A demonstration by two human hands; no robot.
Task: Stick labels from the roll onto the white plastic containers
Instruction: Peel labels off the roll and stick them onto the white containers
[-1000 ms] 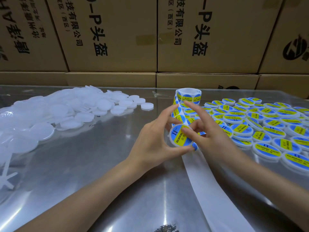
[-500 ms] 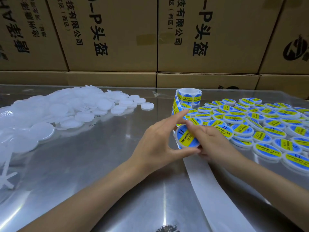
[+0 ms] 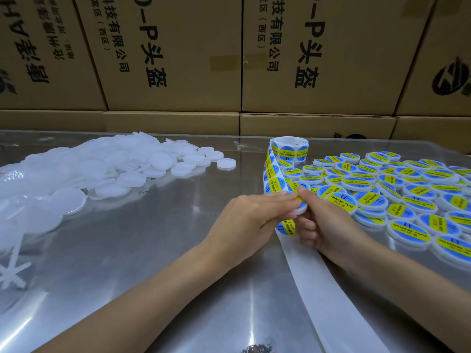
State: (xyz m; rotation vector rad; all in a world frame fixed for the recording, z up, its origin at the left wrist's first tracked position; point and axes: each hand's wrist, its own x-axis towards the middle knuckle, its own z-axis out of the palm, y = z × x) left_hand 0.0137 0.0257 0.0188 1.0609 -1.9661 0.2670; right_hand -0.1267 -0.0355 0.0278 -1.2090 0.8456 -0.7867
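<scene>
A roll of blue and yellow round labels (image 3: 290, 149) stands at the table's middle back, and its strip runs toward me. Both hands meet over a small white round container (image 3: 300, 209) at the centre. My left hand (image 3: 254, 217) lies with straight fingers pressed flat on the container's top. My right hand (image 3: 321, 222) grips the container from the right and below, thumb on top. A label on the strip (image 3: 288, 226) shows just under the hands. Unlabelled white containers (image 3: 107, 171) are heaped at the left. Labelled containers (image 3: 397, 197) cover the right side.
The empty white backing strip (image 3: 331, 294) trails from my hands to the near edge. Cardboard boxes (image 3: 178, 54) wall off the back of the shiny metal table (image 3: 153, 250). A white plastic sprue (image 3: 12, 271) lies at the left edge.
The container has tipped from facing me to lying flat. My left fingers have gone from around its rim to pressing across its labelled top. Both hands shifted slightly right.
</scene>
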